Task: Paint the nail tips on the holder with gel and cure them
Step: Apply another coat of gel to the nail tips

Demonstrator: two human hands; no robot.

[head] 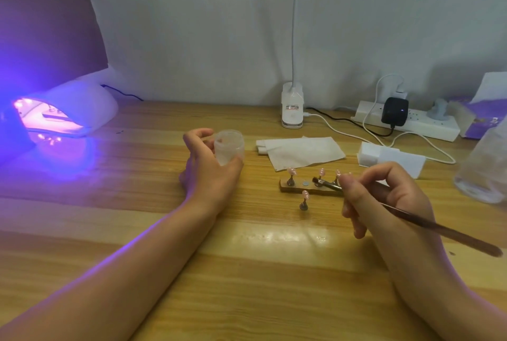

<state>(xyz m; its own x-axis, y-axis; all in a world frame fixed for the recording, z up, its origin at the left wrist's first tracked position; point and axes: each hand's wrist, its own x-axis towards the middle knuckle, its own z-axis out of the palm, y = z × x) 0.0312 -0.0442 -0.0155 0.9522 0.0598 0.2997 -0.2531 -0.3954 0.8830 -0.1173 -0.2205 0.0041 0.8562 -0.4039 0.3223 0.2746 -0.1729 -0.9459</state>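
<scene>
Hands L [209, 173], R [391, 203]: holder [315, 191] btwn

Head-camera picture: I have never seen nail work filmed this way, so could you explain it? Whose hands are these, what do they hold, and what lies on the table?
There is no machine here. A person wears one camera on the head, so you look down along their own two arms. The left hand grips a small frosted jar. The right hand pinches a long thin brush, its bristles over a wooden holder that carries pink nail tips on little stands. One stand is on the table in front of the holder. At far left a curing lamp glows purple. Behind lie folded tissue, a clip desk lamp and a power strip.
</scene>
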